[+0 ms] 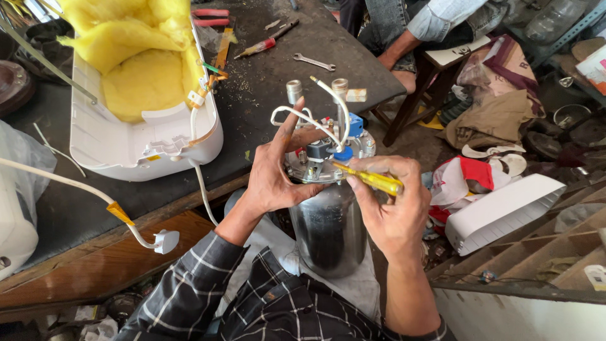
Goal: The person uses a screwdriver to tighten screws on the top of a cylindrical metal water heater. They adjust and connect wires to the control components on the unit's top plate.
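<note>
A shiny steel tank (pixel 328 227) stands upright in my lap, its top plate (pixel 315 170) carrying bolts, two metal pipe stubs, a blue part and white wires (pixel 328 126). My left hand (pixel 274 173) grips the rim of the top plate, fingers raised beside the wires. My right hand (pixel 394 208) is closed around a yellow-handled screwdriver (pixel 372 180), whose tip points at the fittings on the plate.
A white plastic casing (pixel 126 136) stuffed with yellow insulation lies on the dark workbench (pixel 265 82), with a white cable and plug (pixel 165 241) hanging off. A spanner (pixel 314 62), red-handled screwdriver and pliers lie farther back. Another person sits on a stool at top right. Clutter covers the floor.
</note>
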